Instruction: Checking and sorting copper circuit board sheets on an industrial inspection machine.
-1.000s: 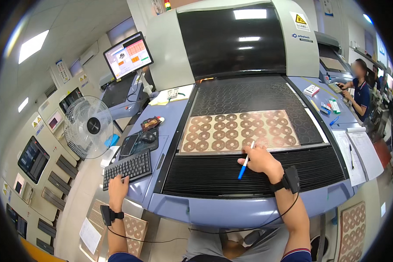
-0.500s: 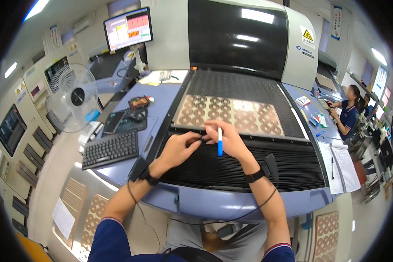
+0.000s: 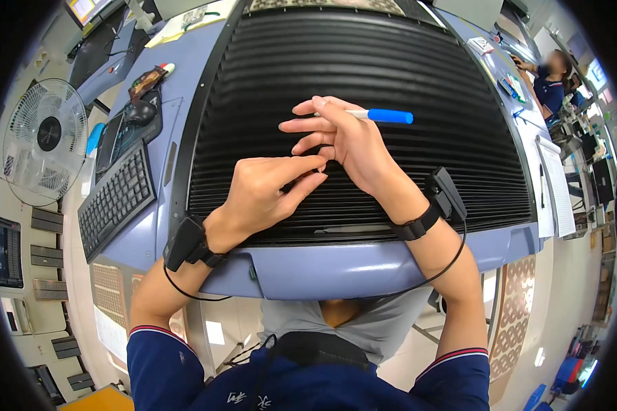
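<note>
My right hand (image 3: 360,147) hovers over the black ribbed cover (image 3: 391,61) of the machine bed. A white pen with a blue cap (image 3: 389,116) lies between its thumb and forefinger, and its other fingers are loosely bent. Beside it, my left hand (image 3: 260,188) has thumb and fingertips drawn together in a pinch. Those fingertips meet the lower fingers of my right hand, and whatever may be between them is too small to make out. A copper-patterned panel (image 3: 322,5) shows only as a strip at the top edge.
To the left are a black keyboard (image 3: 118,202), a mouse (image 3: 142,113) and a standing fan (image 3: 48,140). An open notebook (image 3: 557,181) lies on the right ledge. Farther off, a co-worker (image 3: 548,89) sits at the right. Another patterned panel (image 3: 513,308) stands below.
My view has tipped downward. The patterned panel has moved far back, and the ribbed cover now stretches across the bed. The pen has swung from pointing toward me to pointing right.
</note>
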